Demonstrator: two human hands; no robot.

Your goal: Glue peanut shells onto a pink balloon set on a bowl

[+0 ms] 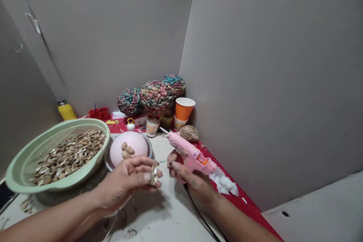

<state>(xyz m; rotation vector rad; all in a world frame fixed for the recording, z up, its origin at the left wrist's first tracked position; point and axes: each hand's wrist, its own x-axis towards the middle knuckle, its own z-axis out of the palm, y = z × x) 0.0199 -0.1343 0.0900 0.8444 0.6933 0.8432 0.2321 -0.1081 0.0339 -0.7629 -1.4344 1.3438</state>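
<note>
Between the thumb and fingers of my left hand point(133, 176) is a peanut shell half point(154, 175), its hollow side partly showing. My right hand point(190, 177) is wrapped round the handle of a pink glue gun point(193, 154), whose nozzle points up and to the left, away from the shell. Behind my left hand stands a pink dome point(117, 150) with a few peanut shells point(127, 149) on its top. Left of it, a green colander point(56, 189) holds a heap of peanut shells point(69, 157).
Colourful shell-covered balls point(156, 96) stand at the back beside an orange cup point(183, 109) and a twine coil point(189, 133). Crumpled tissue point(225, 182) lies right of the glue gun. Its black cord point(200, 213) trails toward me. Grey partitions point(269, 83) enclose the table.
</note>
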